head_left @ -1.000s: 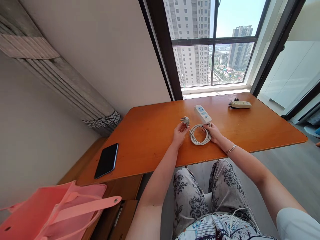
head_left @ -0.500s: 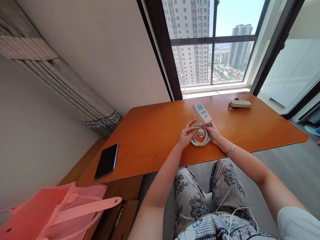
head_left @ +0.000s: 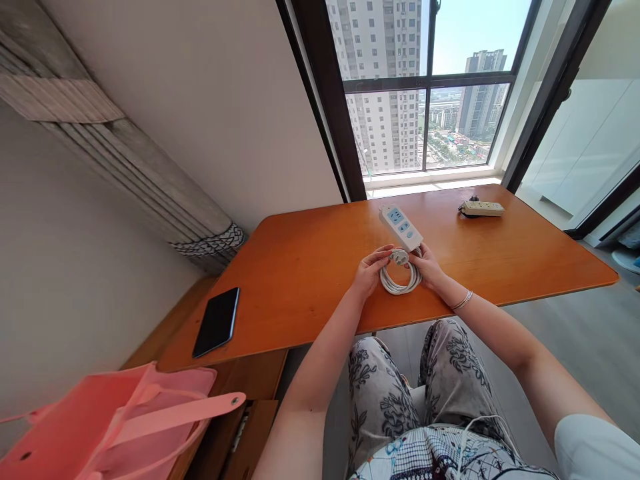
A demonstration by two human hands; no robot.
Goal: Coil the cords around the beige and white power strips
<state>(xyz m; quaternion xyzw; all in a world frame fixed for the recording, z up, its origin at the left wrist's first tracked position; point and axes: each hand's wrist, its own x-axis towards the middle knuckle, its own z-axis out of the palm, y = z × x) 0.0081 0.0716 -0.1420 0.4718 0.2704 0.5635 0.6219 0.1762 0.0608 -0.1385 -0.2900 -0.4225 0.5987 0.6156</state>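
A white power strip [head_left: 401, 227] with blue socket panels lies tilted just beyond my hands. Its white cord is wound into a coil [head_left: 395, 288] near the table's front edge. My left hand [head_left: 373, 268] pinches the coil's left side, its fingertips at the round plug [head_left: 399, 257] at the top of the loop. On the other side, my right hand [head_left: 426, 265] grips the coil close to the strip's lower end, where the cord comes out. Part of the cord is hidden behind the fingers of both hands.
The orange-brown wooden table [head_left: 300, 267] stands before a window. A second, cream power strip [head_left: 481, 209] rests at the back right. To the left lies a black tablet [head_left: 217, 322]. A pink bag [head_left: 110, 420] is below, beside the table's left corner.
The plug has moved up from inside the loop to its top edge, by my left fingertips. My left fingers have drawn closer together, and the strip has tilted slightly further left.
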